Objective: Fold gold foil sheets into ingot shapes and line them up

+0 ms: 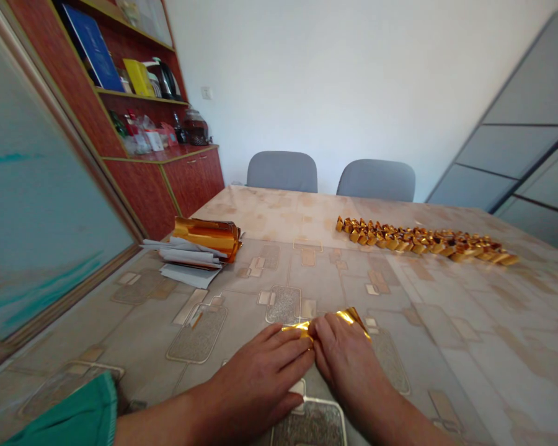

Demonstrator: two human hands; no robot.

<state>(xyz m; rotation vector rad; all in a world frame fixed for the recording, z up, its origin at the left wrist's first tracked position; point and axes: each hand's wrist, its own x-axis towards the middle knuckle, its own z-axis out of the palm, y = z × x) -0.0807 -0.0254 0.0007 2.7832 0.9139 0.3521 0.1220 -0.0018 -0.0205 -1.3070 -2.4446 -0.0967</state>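
Observation:
A sheet of shiny gold foil paper (348,316) lies on the patterned table near its front, partly hidden beneath both hands. My left hand (270,371) holds down its left part with the fingers pressed together, the thumb lower and apart from it. Curled fingers of my right hand (341,353) grip the foil just beside the left fingertips. The foil's right end sticks out past the right knuckles, angled upward. What the fingertips pinch underneath is hidden.
Farther back on the right, several folded gold foil pieces (418,240) stand in a long cluster. To the left lie a curled stack of gold foil sheets (204,235) and white papers (193,263). Two grey chairs (282,171) stand behind the table (270,214); a red cabinet (190,179) is at left.

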